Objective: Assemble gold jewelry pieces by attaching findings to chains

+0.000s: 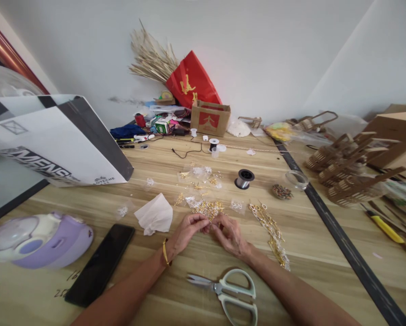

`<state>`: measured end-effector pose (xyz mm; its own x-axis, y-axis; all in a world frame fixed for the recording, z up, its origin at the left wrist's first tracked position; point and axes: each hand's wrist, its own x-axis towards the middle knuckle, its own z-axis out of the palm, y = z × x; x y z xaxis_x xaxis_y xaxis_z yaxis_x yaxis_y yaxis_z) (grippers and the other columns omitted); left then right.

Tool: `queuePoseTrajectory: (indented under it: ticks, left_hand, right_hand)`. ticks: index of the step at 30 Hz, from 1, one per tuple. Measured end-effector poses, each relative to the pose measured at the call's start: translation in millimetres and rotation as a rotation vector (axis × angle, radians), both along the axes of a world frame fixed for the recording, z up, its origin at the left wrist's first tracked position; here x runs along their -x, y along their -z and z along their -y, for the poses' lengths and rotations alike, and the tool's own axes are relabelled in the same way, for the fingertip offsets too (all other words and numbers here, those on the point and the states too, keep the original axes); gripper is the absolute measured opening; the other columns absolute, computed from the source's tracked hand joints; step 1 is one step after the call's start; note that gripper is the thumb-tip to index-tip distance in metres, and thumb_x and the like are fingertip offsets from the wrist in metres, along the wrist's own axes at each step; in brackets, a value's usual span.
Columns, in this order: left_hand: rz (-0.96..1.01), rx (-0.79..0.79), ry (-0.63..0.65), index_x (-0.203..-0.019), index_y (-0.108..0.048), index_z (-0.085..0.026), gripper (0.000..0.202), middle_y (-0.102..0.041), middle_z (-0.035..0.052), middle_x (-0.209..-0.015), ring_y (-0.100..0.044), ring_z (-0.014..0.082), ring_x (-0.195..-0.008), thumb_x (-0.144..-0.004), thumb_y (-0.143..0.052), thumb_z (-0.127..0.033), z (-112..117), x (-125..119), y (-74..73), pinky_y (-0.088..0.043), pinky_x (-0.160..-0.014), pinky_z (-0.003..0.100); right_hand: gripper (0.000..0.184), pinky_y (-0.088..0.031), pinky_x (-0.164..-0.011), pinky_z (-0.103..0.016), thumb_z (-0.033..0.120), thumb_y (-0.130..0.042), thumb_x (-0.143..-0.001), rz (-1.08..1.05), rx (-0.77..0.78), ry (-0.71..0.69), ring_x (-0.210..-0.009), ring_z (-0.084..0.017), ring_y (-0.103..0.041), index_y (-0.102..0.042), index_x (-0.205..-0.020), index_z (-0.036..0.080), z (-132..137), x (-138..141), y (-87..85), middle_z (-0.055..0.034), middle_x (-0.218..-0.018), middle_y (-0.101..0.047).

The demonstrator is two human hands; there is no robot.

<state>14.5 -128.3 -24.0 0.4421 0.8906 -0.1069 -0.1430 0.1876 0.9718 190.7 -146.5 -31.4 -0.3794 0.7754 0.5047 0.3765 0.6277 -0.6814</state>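
Two hands point(189, 229) pinching one piece point(210, 222) too small to name; one gold-white pile point(208, 208), one pair scissors point(218, 287).

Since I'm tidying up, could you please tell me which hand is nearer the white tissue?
Left: the left hand is just right of the white tissue; the right hand is farther right.

A slim gold-coloured bangle point(165, 252) rings the wrist of the left hand point(186, 230), toward seven o'clock from the view's centre, below which both forearms point(281, 278) are bare.
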Motion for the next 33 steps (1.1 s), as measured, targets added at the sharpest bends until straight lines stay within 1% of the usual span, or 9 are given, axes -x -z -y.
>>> queuePoseTrajectory:
  ticks: [9, 17, 21, 24, 28, 33]
  left_hand:
    - [-0.035, -0.023, -0.015, -0.072, -0.065, -0.012, 0.023, -0.061, 0.0015, -0.064, -0.053, 0.0135, -0.066, -0.075, -0.065, -0.035, 0.5, 0.3, -3.5, -0.040, -0.066, 0.025]
    - [0.021, 0.025, -0.026, -0.072, -0.065, -0.012, 0.021, -0.060, 0.0004, -0.064, -0.052, 0.0121, -0.064, -0.073, -0.068, -0.033, 0.8, 0.2, -4.5, -0.039, -0.065, 0.025]
    - [0.036, 0.067, -0.051, -0.073, -0.064, -0.012, 0.023, -0.060, 0.0006, -0.063, -0.053, 0.0124, -0.063, -0.068, -0.071, -0.033, 0.4, -0.2, -3.2, -0.040, -0.064, 0.025]
    - [0.036, 0.085, -0.064, -0.074, -0.064, -0.012, 0.024, -0.060, 0.0005, -0.062, -0.053, 0.0124, -0.063, -0.066, -0.073, -0.033, 0.1, -0.4, -2.7, -0.040, -0.064, 0.024]
    - [0.041, 0.097, -0.059, -0.073, -0.064, -0.013, 0.023, -0.060, -0.0002, -0.063, -0.053, 0.0121, -0.063, -0.066, -0.072, -0.033, 0.0, -0.1, -3.1, -0.040, -0.065, 0.024]
    - [0.039, 0.070, -0.035, -0.073, -0.064, -0.012, 0.021, -0.059, 0.0002, -0.064, -0.052, 0.0118, -0.064, -0.071, -0.069, -0.033, -0.4, 0.2, -1.5, -0.040, -0.066, 0.024]
  right_hand:
    - [0.011, -0.041, -0.055, -0.025, 0.020, -0.045, -0.090, -0.011, -0.030, -0.001, -0.059, -0.013, -0.051, -0.055, -0.085, 0.019, -0.4, 1.1, -2.8, -0.0027, -0.070, -0.057]
    - [0.010, -0.044, -0.057, -0.024, 0.020, -0.048, -0.090, -0.040, -0.010, 0.008, -0.062, -0.013, -0.054, -0.057, -0.086, 0.019, -0.6, 1.1, -3.0, -0.0031, -0.072, -0.061]
    - [0.012, -0.046, -0.058, -0.024, 0.021, -0.047, -0.090, -0.038, -0.009, 0.005, -0.063, -0.013, -0.057, -0.059, -0.091, 0.019, -1.0, 1.2, -3.7, -0.0038, -0.074, -0.063]
    - [0.013, -0.048, -0.060, -0.025, 0.020, -0.048, -0.090, -0.045, -0.015, -0.003, -0.066, -0.014, -0.059, -0.060, -0.095, 0.019, -1.7, 1.2, -1.8, -0.0045, -0.077, -0.065]
    - [0.010, -0.050, -0.061, -0.026, 0.020, -0.051, -0.089, -0.070, -0.023, 0.008, -0.068, -0.015, -0.061, -0.060, -0.094, 0.020, -2.1, 1.6, 3.0, -0.0048, -0.079, -0.066]
    - [0.010, -0.051, -0.056, -0.024, 0.022, -0.055, -0.087, -0.109, 0.008, 0.035, -0.065, -0.014, -0.062, -0.056, -0.096, 0.018, -1.0, 1.6, 7.1, -0.0051, -0.081, -0.066]
